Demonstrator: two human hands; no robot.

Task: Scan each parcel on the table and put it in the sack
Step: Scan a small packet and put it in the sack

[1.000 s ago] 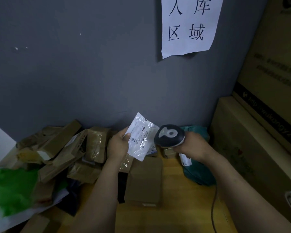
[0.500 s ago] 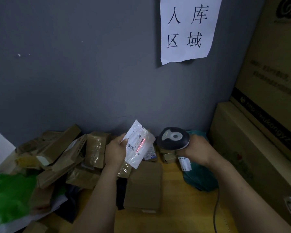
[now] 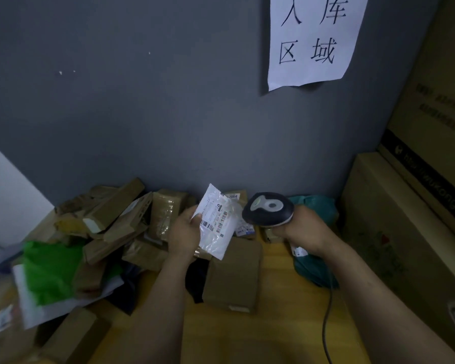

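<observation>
Fingers of your left hand [image 3: 184, 232] are pinching the white mailer [image 3: 216, 227] by its left edge, long axis standing upright; your right hand [image 3: 302, 229] is gripping the barcode scanner [image 3: 268, 208] just right of it.

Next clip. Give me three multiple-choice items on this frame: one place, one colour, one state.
1. The scanner is: A under the white parcel; B right of it; C left of it.
2. The plastic bag in the left pile is: A green; B red; C orange.
3. The left hand: A lies flat; B holds the scanner; C pinches the white parcel.
Answers: B, the right hand holds it beside the parcel; A, bright green; C, its thumb presses the parcel's edge.
</observation>
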